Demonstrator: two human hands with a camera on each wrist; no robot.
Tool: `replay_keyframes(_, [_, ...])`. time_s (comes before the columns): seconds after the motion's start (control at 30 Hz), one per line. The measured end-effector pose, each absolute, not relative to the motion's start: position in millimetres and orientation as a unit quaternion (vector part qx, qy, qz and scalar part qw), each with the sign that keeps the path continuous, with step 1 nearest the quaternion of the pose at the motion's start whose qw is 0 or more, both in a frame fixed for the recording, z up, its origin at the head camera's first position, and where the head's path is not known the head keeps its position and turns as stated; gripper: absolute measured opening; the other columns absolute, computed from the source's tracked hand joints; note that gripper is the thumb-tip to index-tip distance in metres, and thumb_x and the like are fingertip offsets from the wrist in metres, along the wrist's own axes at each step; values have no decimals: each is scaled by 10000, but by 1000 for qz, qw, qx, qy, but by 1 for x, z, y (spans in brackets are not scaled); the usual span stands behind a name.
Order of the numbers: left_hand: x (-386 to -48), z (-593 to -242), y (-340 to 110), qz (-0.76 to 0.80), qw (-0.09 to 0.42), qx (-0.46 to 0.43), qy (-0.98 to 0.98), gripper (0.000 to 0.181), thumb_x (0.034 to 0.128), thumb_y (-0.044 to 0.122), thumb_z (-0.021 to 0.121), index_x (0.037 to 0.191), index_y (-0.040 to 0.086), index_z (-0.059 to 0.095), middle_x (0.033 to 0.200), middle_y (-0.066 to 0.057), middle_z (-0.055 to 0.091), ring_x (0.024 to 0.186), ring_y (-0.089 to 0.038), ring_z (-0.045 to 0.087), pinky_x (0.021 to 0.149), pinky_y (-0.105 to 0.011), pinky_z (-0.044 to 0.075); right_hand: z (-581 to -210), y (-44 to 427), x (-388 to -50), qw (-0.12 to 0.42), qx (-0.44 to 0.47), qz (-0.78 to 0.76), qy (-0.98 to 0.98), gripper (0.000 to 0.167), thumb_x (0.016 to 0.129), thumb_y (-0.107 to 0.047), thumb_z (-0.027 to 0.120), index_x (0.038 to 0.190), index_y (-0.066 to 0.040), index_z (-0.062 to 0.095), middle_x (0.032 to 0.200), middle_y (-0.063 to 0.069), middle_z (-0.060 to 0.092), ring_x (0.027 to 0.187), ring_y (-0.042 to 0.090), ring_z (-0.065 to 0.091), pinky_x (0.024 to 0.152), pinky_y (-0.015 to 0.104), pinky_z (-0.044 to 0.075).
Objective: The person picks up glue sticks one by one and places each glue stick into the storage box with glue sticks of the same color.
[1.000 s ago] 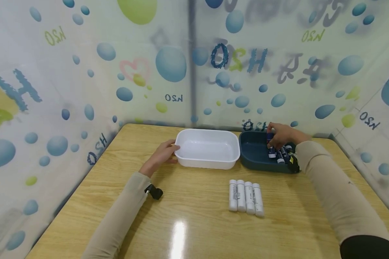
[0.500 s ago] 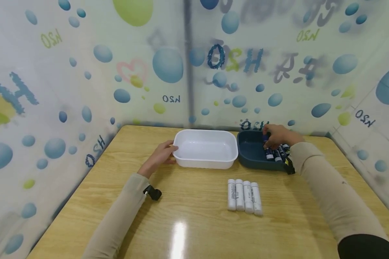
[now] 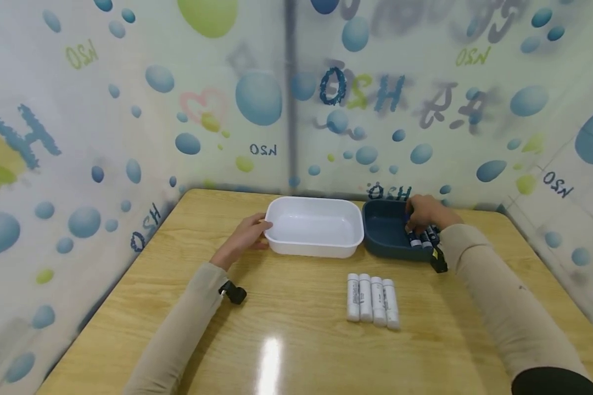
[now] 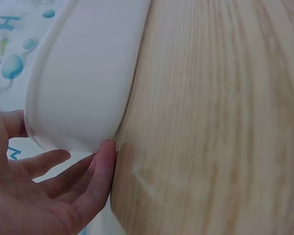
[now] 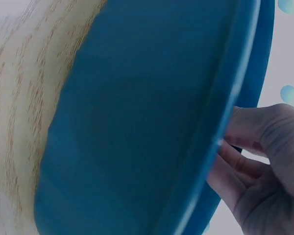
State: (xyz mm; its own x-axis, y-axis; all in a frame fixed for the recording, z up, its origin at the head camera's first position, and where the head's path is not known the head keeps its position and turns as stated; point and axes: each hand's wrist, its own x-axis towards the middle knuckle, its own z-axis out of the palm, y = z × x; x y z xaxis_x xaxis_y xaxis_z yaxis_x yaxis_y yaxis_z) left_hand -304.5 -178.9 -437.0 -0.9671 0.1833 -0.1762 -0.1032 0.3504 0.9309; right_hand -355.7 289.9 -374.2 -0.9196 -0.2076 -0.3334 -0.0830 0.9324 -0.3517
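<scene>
My left hand (image 3: 243, 235) holds the left end of a white plastic tray (image 3: 313, 249), thumb at the rim and fingers along the outer wall. The left wrist view shows those fingertips against the tray's wall. Inside the dark blue tray (image 3: 392, 251), my right hand (image 3: 425, 212) pinches a dark blue tube (image 3: 407, 218), mostly hidden by the fingers. Several dark tubes with white ends (image 3: 426, 240) lie side by side below that hand. In the right wrist view the dark tray's wall covers the fingertips.
Several white tubes (image 3: 372, 299) lie in a row on the wooden table (image 3: 296, 340), in front of the trays. The two trays stand side by side near the patterned curtain (image 3: 217, 109) at the back.
My right hand has moved down into the dark tray with the tube, which stood more plainly in view before. My left hand stays on the white tray.
</scene>
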Motion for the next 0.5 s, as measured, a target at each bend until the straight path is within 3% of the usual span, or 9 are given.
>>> replay_keyframes(0.3, [-307,-437,-179,572,133,22,809,554,1076,319,514,1583,120,407,1370,-196,592,1083,-226,637,822,-311,641,-378,288,-358,203,-65,-154,965,550,905,-7,738,1350,200,489,1252,398,607,758,230,765,696,349,656])
replay_keyframes(0.5, [-306,-438,-179,571,130,22,811,550,1074,315,518,1577,116,416,1346,-193,599,1061,-222,633,831,-327,644,-377,287,-355,198,-66,-159,965,502,921,12,700,1340,197,495,1240,409,594,752,239,757,681,347,655])
